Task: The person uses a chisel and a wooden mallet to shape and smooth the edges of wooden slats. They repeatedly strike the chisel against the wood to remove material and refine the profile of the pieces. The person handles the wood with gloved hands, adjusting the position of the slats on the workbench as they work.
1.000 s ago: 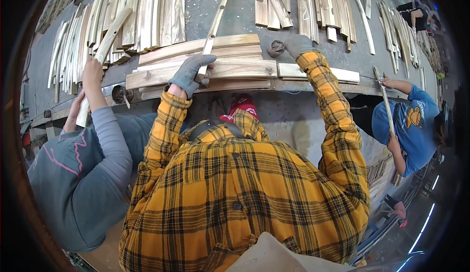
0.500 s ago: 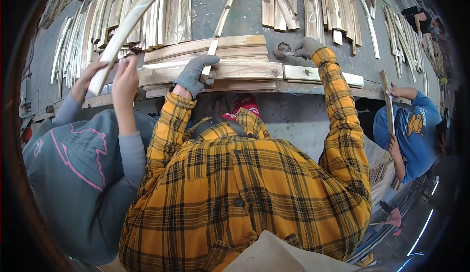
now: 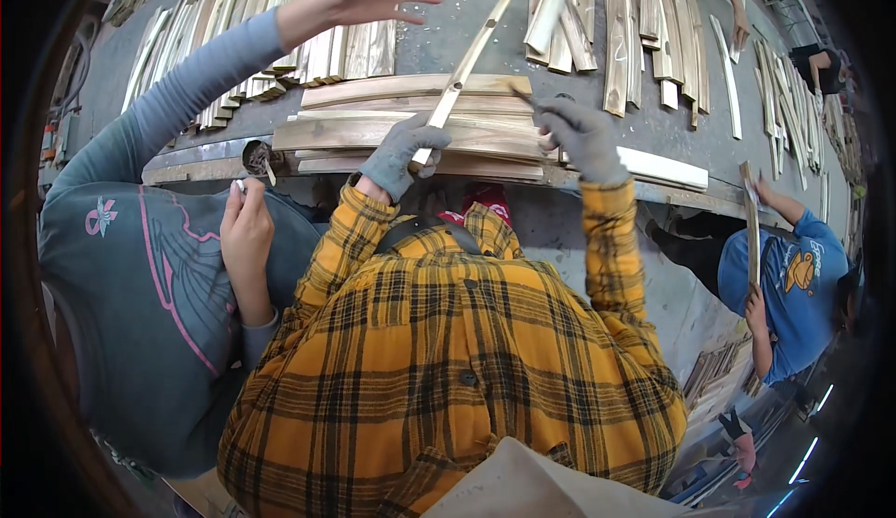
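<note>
My left hand (image 3: 403,156), in a grey glove, is closed round the lower end of a narrow wooden strip (image 3: 472,59). The strip slants up and away to the right and has dark knot spots along it. To its right, my gloved right hand (image 3: 583,140) grips a thin tool (image 3: 525,98), whose dark tip points left toward the strip without touching it. Motion blurs the tool, so its exact kind is unclear. Below both hands lie stacked wooden boards (image 3: 345,133) at the table's near edge. A small cup is mostly hidden behind my right hand.
Rows of wooden strips (image 3: 373,49) and more strips (image 3: 616,42) lie across the grey table (image 3: 448,33). On my left, a co-worker's arm (image 3: 215,65) reaches over the table, near a small pot (image 3: 259,156). A person in blue (image 3: 793,266) holds a strip at the right.
My right hand has drawn back from the small cup, raising the tool toward the strip. The co-worker on the left has let go of a pale strip, which now lies on the far pile.
</note>
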### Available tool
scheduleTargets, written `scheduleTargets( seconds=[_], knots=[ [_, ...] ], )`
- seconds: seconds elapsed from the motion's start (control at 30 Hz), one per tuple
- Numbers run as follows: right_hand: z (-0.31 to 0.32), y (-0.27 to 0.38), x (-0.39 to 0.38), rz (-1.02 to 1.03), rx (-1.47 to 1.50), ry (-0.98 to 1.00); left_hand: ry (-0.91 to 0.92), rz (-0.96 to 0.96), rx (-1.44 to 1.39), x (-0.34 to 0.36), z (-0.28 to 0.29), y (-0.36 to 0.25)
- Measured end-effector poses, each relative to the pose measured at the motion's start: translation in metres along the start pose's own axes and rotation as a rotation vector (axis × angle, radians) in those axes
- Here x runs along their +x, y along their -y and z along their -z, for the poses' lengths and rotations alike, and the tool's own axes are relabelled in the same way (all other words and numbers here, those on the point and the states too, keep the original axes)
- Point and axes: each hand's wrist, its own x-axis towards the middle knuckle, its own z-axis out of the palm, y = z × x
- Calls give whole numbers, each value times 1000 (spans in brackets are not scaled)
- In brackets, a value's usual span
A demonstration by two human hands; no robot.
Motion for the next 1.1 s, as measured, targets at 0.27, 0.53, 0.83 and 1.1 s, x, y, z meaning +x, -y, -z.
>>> scheduleTargets(
  seconds=[0.27,0.53,0.83,1.1],
  knots=[
    [-80,2,4,340,-78,-259,123,-52,-212,-23,-5,0],
    [-82,15,11,472,-260,-344,146,-128,-242,-41,-24,-16],
    [-67,23,8,659,-805,-425,121,-185,-243,-45,-23,-16],
    [-63,49,10,691,-653,-380,-5,-276,57,-58,-27,-25]
  ],
)
